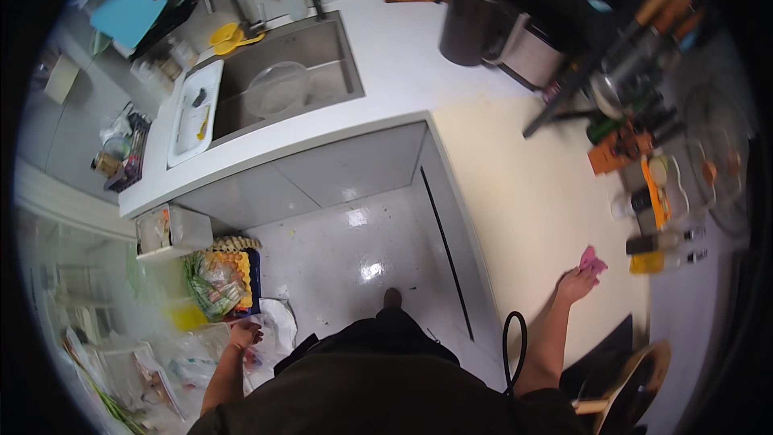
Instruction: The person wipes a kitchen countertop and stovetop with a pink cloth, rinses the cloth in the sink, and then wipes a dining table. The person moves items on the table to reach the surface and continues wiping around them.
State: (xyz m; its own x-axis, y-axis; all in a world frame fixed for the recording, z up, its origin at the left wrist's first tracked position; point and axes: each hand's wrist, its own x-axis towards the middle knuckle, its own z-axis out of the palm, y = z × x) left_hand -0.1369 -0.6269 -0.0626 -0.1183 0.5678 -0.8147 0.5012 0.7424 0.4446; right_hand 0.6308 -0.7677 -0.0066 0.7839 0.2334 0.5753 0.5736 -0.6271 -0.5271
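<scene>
Evidently soft and light, the pink cloth (592,261) is bunched in the right hand (576,284), fingers closed about its near side, at the cream table (515,169), left of the yellow bottle (646,263); likely limp, best gripped by a gathered fold. Left hand (245,333) hangs low at near left, beside white plastic (279,325); whether its fingers hold anything, cannot tell.
</scene>
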